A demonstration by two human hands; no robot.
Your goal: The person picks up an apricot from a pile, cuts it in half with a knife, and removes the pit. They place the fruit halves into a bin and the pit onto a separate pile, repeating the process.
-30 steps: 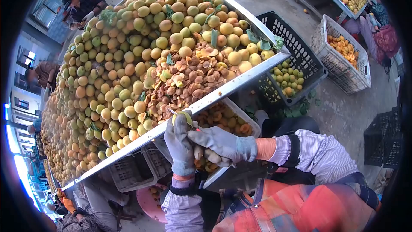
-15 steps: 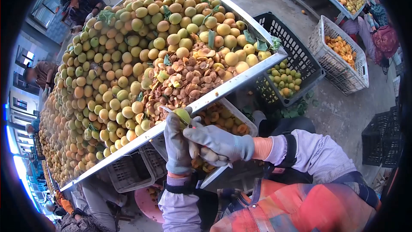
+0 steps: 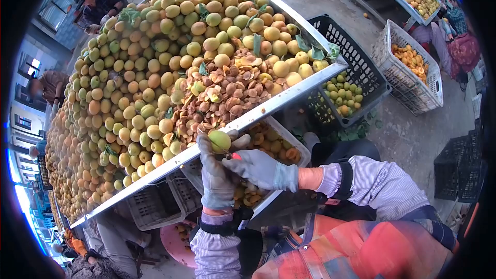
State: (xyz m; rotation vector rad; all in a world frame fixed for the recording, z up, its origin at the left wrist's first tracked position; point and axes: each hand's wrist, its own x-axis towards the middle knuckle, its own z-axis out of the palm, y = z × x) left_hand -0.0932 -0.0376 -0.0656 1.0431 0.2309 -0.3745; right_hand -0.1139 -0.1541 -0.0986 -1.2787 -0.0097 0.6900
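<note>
Left hand [image 3: 216,178], in a grey glove, is closed around one yellow-green apricot [image 3: 220,139]. The fingers wrap it from below and behind, and the top of the fruit shows above them. The apricot is held in the air just off the near long edge of the metal table [image 3: 155,173], roughly at that edge's middle and touching nothing but the glove.

Right hand [image 3: 258,168], also in a grey glove, is clenched on a small knife [image 3: 234,155] with red showing at the handle. The thin blade points at the lower side of the apricot. Whether it has entered the flesh cannot be told. The two hands touch at the fingers.

The table carries a heap of whole fruit [image 3: 144,72], yellow, green and orange, from its near edge to its far edge. A pile of brown pits [image 3: 227,95] lies against the near edge, close to the right corner and just beyond the held apricot.

Below the near edge, directly under the hands, a white crate [image 3: 302,150] holds cut orange pieces. A black crate [image 3: 361,67] with green fruit sits beyond the table's right corner. A second white crate [image 3: 431,77] with orange pieces stands further right. Another person [image 3: 98,2] is at the far left corner of the table.
</note>
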